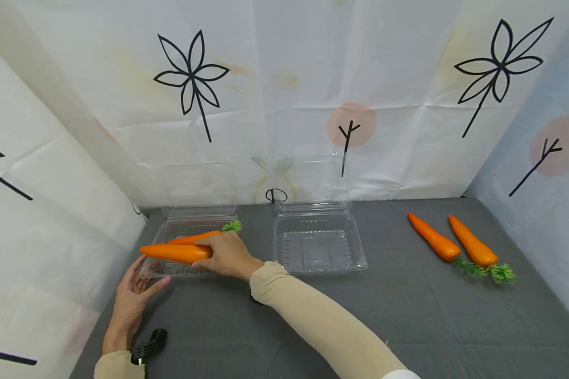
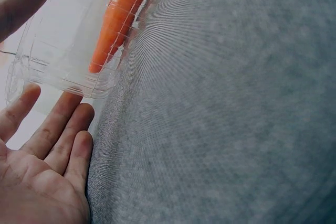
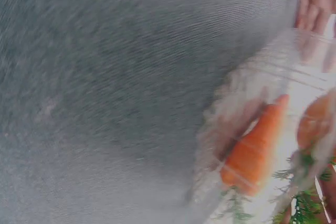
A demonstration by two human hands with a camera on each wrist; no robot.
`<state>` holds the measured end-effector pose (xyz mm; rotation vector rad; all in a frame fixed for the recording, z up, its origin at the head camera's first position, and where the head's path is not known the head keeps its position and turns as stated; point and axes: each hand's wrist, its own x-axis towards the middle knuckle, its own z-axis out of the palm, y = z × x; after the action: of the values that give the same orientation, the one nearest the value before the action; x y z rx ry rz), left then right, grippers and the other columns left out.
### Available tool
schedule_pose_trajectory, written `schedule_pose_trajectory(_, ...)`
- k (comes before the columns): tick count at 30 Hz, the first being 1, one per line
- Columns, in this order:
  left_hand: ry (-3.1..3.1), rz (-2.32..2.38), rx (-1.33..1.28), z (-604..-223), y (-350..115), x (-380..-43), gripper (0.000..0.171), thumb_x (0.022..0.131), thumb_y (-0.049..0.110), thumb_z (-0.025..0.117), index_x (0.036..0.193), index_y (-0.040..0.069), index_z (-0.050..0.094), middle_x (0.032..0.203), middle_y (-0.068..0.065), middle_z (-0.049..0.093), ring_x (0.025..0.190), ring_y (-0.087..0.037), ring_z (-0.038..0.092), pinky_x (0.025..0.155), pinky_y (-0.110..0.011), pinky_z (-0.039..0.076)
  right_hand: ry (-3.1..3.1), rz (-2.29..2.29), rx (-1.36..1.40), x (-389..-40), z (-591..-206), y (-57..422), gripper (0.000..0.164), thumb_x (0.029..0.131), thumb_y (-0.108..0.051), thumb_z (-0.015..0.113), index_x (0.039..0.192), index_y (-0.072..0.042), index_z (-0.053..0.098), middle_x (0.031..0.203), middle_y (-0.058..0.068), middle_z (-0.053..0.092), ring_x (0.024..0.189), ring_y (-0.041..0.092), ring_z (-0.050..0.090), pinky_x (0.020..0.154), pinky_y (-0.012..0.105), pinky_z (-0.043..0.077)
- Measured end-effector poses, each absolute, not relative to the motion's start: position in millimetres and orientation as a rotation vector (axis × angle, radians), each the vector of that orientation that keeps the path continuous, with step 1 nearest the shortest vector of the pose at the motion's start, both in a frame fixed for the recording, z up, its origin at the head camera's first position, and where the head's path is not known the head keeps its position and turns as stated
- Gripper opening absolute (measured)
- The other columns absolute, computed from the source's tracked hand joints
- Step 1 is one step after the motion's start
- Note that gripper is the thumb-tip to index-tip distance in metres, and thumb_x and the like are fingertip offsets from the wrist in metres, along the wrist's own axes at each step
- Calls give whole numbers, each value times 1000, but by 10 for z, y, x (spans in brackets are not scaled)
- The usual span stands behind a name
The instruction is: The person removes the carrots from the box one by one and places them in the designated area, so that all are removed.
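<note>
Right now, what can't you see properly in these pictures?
Head view: held carrot, wide end covered by the right hand.
Left wrist view: boxed carrot, leafy end cut off by the top edge.
Right wrist view: left hand, blurred, partly cut off by the right edge.

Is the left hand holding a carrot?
No, the left hand is beside the left container, palm bare, while the right hand grips a carrot.

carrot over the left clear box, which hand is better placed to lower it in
Right, most likely: the right hand grips the carrot over the clear box, while the left hand sits at the box's left end and holds no carrot.
</note>
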<state>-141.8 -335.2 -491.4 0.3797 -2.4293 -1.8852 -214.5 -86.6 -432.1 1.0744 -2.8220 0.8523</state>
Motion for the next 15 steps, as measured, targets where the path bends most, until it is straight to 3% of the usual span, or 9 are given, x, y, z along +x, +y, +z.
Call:
schedule_pose_trajectory(3,-2444,-1852,378,-4927,-3356,-1421,92,93,18,77,164,28,19,160,-13,38,152,-30,23,125,-36,13,-2719,1044,1071,-2112,-4267,-839,56,89,-42,78,138,-18,66,120,-5,72,88,2,63,74,9,44)
schedule_pose_trajectory(7,-2449,-1846,390,-4941,-3360,-1424,93,92,18,78,164,27,19,158,-12,39,152,-30,24,125,-36,13,-2631,1191,1061,-2036,-4146,-745,56,88,-39,80,137,-15,66,118,-3,72,90,2,63,75,7,44)
schedule_pose_trajectory(15,-2422,-1883,402,-4942,-3361,-1422,95,91,15,80,163,28,20,156,-7,42,152,-30,23,125,-30,13,-2479,1309,997,-1926,-3878,-307,55,85,-34,85,132,-12,69,122,1,72,100,10,66,83,19,52)
